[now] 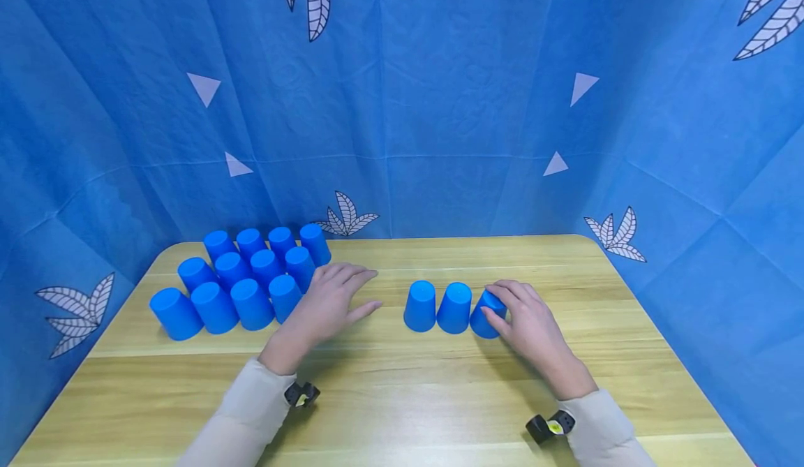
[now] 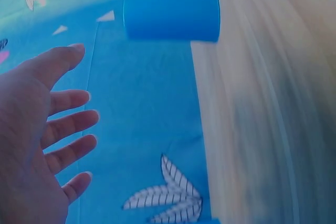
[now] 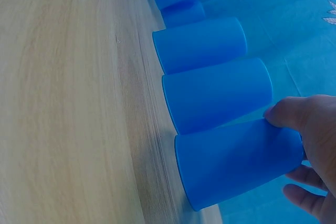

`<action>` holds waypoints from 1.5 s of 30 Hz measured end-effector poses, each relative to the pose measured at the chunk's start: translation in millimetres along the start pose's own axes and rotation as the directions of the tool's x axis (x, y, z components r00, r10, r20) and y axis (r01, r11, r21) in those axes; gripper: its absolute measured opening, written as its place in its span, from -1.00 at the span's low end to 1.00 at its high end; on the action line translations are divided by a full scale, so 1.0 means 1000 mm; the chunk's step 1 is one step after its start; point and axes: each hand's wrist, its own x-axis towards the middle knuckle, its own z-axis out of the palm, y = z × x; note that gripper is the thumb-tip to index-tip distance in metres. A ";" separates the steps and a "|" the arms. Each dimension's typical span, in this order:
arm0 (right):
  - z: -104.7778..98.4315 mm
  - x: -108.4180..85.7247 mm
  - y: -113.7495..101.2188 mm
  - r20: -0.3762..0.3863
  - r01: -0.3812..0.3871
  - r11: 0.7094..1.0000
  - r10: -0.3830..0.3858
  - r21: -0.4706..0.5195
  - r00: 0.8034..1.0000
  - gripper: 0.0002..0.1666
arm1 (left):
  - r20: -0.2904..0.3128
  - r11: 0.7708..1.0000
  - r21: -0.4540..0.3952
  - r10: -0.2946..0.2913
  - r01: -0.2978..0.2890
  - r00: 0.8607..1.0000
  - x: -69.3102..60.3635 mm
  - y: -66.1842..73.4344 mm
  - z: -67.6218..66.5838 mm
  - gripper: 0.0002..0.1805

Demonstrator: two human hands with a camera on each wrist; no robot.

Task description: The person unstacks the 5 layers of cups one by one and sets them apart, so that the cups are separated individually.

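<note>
Three upside-down blue cups stand in a short row right of the middle of the table. My right hand point(image 1: 527, 320) grips the rightmost cup point(image 1: 484, 317) near its base, thumb on one side and fingers on the other, as the right wrist view also shows on that cup point(image 3: 236, 161). Beside it stand the middle cup point(image 1: 454, 308) and the left cup point(image 1: 419, 306), which nothing touches. My left hand point(image 1: 326, 303) hovers with spread, fairly straight fingers near the right end of the larger cup group point(image 1: 252, 304). In the left wrist view, the left hand point(image 2: 47, 124) holds nothing.
Several more upside-down blue cups stand in three rows at the table's left, the back row point(image 1: 251, 243) near the cloth. A blue patterned cloth point(image 1: 465, 104) hangs behind and at both sides of the wooden table point(image 1: 402, 397).
</note>
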 end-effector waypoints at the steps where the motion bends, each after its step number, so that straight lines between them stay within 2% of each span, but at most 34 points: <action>1: 0.000 0.000 0.000 0.002 -0.001 1.000 0.001 0.000 1.000 -0.53 | 0.004 1.000 0.003 0.009 -0.009 1.000 0.003 0.003 0.002 -0.41; 9: 0.000 0.001 0.000 0.014 -0.009 1.000 0.009 -0.002 1.000 -0.53 | 0.045 0.996 0.030 0.079 -0.081 0.996 0.019 0.023 0.020 -0.38; 16: 0.000 0.000 0.000 0.013 -0.012 1.000 0.012 0.000 1.000 -0.53 | 0.080 0.987 0.039 0.153 -0.156 0.985 0.035 0.037 0.031 -0.37; 23: 0.000 0.000 0.000 0.003 -0.002 1.000 0.002 -0.008 1.000 -0.53 | 0.146 0.978 0.091 0.171 -0.185 0.974 0.048 0.048 0.043 -0.34; 28: 0.000 0.000 0.000 0.002 -0.001 1.000 0.001 -0.008 1.000 -0.53 | 0.159 0.971 0.135 0.175 -0.197 0.972 0.053 0.050 0.052 -0.36; 35: 0.000 0.000 -0.001 0.008 -0.005 1.000 0.005 0.000 1.000 -0.53 | 0.144 0.970 0.148 0.171 -0.192 0.975 0.050 0.049 0.051 -0.40; 45: -0.001 0.000 -0.001 0.023 -0.016 1.000 0.016 -0.002 1.000 -0.52 | 0.055 0.975 0.114 0.187 -0.192 0.981 0.025 0.039 0.026 -0.40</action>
